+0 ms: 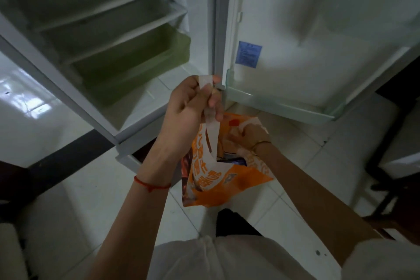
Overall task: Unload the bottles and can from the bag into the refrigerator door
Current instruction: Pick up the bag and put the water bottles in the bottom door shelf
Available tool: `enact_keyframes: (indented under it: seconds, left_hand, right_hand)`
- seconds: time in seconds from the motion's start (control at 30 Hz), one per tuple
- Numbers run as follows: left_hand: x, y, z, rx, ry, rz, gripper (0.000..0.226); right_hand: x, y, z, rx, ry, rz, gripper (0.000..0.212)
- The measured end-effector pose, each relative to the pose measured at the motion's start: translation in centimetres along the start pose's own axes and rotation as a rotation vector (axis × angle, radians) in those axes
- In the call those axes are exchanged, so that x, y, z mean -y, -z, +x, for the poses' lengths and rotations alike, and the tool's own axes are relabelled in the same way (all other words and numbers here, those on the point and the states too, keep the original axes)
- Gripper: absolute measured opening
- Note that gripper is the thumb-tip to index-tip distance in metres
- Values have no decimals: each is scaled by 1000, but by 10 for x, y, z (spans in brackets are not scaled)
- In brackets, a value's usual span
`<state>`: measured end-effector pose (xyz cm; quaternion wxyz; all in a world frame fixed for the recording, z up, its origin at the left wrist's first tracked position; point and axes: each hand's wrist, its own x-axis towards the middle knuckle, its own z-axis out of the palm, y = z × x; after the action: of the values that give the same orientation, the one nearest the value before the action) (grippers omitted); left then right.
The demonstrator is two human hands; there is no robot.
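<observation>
An orange and white printed bag (223,179) hangs in the air in front of the open refrigerator. My left hand (193,107) is closed around its white handles and holds it up. My right hand (247,132) reaches down into the bag's mouth, fingers hidden inside, so whether it grips anything is unclear. Something dark with a blue label (234,161) shows inside the bag. The refrigerator door (318,29) stands open to the right, and its lowest shelf (279,103) is a clear plastic rail just above the bag.
The refrigerator body (91,29) is open at left with glass shelves and a green crisper drawer (141,61). A blue sticker (248,54) sits on the door lining. White tiled floor lies below. Dark furniture legs (386,177) stand at right.
</observation>
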<state>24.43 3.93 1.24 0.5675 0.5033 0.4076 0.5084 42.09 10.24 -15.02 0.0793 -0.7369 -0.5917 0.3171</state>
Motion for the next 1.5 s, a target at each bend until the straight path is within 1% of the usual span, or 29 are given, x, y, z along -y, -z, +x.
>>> enact_keyframes:
  seconds: [0.1, 0.13, 0.27, 0.3, 0.37, 0.43, 0.47, 0.57, 0.63, 0.7, 0.73, 0.8, 0.83, 0.9, 1.03, 1.23, 1.33, 1.4, 1.5]
  left_hand:
    - [-1, -16, 15, -25, -6, -8, 23]
    - [-1, -21, 20, -39, -12, -21, 23]
    - [-2, -34, 35, -103, -53, -27, 25]
    - [-2, -35, 38, -111, -64, -19, 25]
    - [-3, -35, 44, -130, -82, 15, 24]
    - [-3, -32, 50, -164, -90, 40, 23]
    - [-3, -30, 53, -181, -91, 41, 23]
    - [-2, -28, 61, -196, -94, 42, 23]
    - [-3, -27, 67, -194, -90, 43, 23]
    - [-4, -25, 73, -196, -86, 48, 22]
    - [-5, -24, 76, -196, -86, 55, 21]
    - [-8, -23, 81, -202, -87, 59, 21]
    - [-9, -23, 84, -204, -88, 56, 21]
    - [-11, -21, 89, -202, -89, 40, 22]
    - [-11, -18, 99, -200, -109, 51, 25]
    - [-2, -8, 107, -161, -130, 114, 22]
    - [3, -5, 110, -166, -119, 116, 22]
    - [6, -3, 112, -173, -107, 103, 22]
    - [8, 0, 117, -169, -99, 81, 23]
  right_hand:
    - [4, 8, 15, -15, -8, -13, 37]
    - [4, 9, 21, -17, 21, -50, 37]
    - [7, 20, 41, 44, 93, -134, 50]
    - [8, 25, 45, 30, 124, -127, 47]
    - [11, 35, 51, -67, 180, -59, 41]
    - [6, 42, 57, -127, 203, 13, 48]
    - [3, 44, 59, -141, 214, 26, 48]
    - [2, 55, 54, -110, 202, -9, 36]
    - [-1, 59, 58, -114, 193, -54, 36]
    - [-5, 64, 65, -164, 209, -48, 35]
    - [-5, 66, 67, -192, 239, -67, 38]
    - [-6, 72, 70, -246, 263, -137, 50]
    - [-5, 76, 70, -286, 275, -134, 53]
    - [-2, 82, 67, -368, 327, -45, 51]
    - [15, 102, 54, -489, 438, 220, 43]
    - [41, 147, 39, -636, 533, 445, 44]
    - [44, 160, 43, -679, 566, 499, 39]
    - [44, 161, 53, -719, 583, 474, 39]
    - [38, 153, 84, -735, 550, 404, 42]
